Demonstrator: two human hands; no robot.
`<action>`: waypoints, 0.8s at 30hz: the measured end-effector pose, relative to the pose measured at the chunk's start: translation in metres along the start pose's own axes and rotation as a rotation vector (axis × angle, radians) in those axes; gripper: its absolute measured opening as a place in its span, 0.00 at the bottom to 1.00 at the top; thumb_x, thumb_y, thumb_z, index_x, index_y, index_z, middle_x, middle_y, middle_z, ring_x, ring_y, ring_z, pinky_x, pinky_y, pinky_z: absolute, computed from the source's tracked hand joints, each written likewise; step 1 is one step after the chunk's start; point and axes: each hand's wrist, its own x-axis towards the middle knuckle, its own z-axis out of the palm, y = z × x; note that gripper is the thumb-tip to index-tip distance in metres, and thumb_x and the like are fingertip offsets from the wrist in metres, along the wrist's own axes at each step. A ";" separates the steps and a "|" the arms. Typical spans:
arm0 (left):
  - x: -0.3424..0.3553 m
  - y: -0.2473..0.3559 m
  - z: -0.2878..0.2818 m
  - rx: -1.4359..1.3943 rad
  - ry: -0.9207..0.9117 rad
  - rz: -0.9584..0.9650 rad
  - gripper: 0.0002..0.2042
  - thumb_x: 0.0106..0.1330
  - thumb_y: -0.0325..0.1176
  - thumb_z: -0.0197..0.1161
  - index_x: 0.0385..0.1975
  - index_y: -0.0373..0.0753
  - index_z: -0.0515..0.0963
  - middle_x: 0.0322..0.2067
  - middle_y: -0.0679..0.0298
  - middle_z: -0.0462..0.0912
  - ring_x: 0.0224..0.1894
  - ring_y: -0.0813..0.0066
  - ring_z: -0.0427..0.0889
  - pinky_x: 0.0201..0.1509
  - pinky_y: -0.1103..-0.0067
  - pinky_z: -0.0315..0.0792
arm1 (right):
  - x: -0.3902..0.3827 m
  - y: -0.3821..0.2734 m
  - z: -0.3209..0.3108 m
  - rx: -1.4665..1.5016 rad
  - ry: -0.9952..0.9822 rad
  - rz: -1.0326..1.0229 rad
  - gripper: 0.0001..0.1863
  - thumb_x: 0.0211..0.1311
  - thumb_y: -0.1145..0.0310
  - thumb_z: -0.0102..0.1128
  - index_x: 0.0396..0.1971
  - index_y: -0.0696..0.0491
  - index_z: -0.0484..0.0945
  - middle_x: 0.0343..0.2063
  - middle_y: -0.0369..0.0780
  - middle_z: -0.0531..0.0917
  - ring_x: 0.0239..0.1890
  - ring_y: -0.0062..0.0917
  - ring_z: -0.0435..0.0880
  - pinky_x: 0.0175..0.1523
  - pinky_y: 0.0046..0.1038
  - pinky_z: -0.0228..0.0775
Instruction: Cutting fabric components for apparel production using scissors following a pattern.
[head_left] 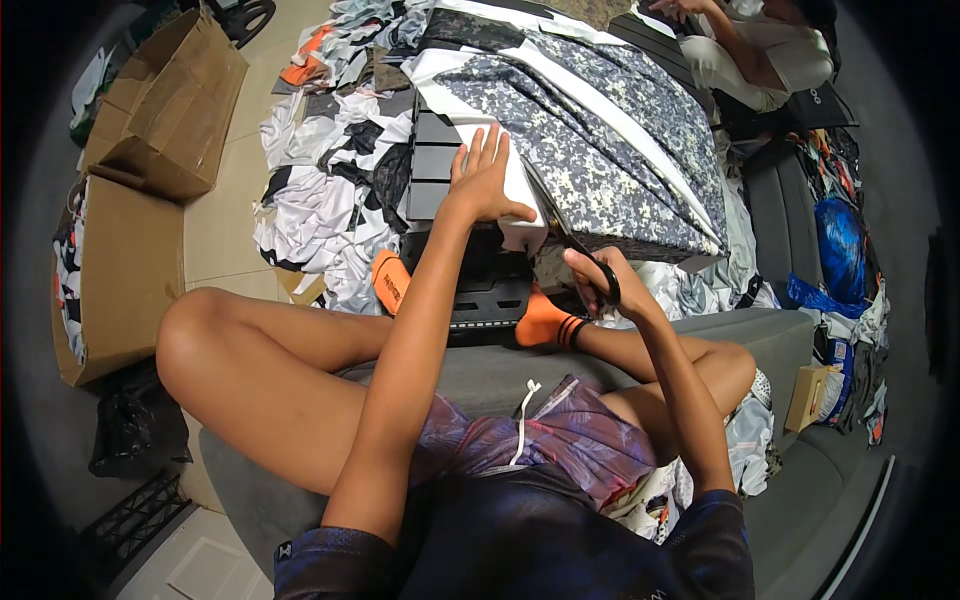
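My left hand (486, 186) lies flat with its fingers spread, pressing on a white fabric edge (517, 190) at the near left corner of the table. In my right hand (622, 283) is a pair of scissors (566, 236) with dark handles; its blades point away from me, along the border between the white edge and the patterned cloth. That camouflage fabric (610, 180), grey, black and pale, spreads over the table and hangs over its near side. Whether the blades are apart is hard to make out. Dark slats of the table (430, 163) show left of the cloth.
Heaped white and dark fabric scraps (325, 215) cover the floor on the left, beside open cardboard boxes (135, 270). A grey sofa (780, 345) is under me and to the right. Another person (755, 60) sits at the far right. A blue plastic bundle (838, 250) lies right.
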 end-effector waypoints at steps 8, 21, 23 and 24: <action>-0.001 0.001 -0.002 -0.005 -0.008 -0.005 0.72 0.28 0.67 0.75 0.72 0.36 0.40 0.74 0.56 0.32 0.76 0.60 0.30 0.75 0.64 0.30 | 0.011 -0.001 0.001 -0.034 0.018 -0.019 0.31 0.64 0.42 0.54 0.10 0.52 0.66 0.07 0.35 0.70 0.09 0.19 0.72 0.15 0.21 0.61; -0.001 0.001 -0.003 -0.015 -0.026 -0.018 0.72 0.28 0.66 0.75 0.72 0.37 0.39 0.74 0.57 0.31 0.76 0.61 0.30 0.75 0.64 0.30 | 0.013 -0.004 0.001 -0.064 0.035 -0.039 0.34 0.64 0.42 0.54 0.06 0.53 0.68 0.05 0.36 0.70 0.08 0.19 0.71 0.15 0.22 0.60; -0.001 0.001 -0.003 0.002 -0.011 -0.005 0.71 0.30 0.68 0.74 0.72 0.37 0.39 0.74 0.56 0.32 0.76 0.60 0.30 0.75 0.63 0.30 | 0.012 -0.005 0.001 -0.065 0.038 -0.041 0.34 0.64 0.42 0.54 0.05 0.53 0.69 0.05 0.36 0.71 0.08 0.19 0.71 0.15 0.22 0.60; -0.002 0.001 -0.003 0.012 -0.005 0.005 0.71 0.31 0.69 0.73 0.72 0.36 0.39 0.74 0.55 0.33 0.76 0.59 0.30 0.74 0.62 0.31 | 0.011 -0.006 0.001 -0.074 0.043 -0.035 0.34 0.64 0.42 0.54 0.05 0.53 0.69 0.05 0.36 0.71 0.08 0.19 0.71 0.15 0.22 0.59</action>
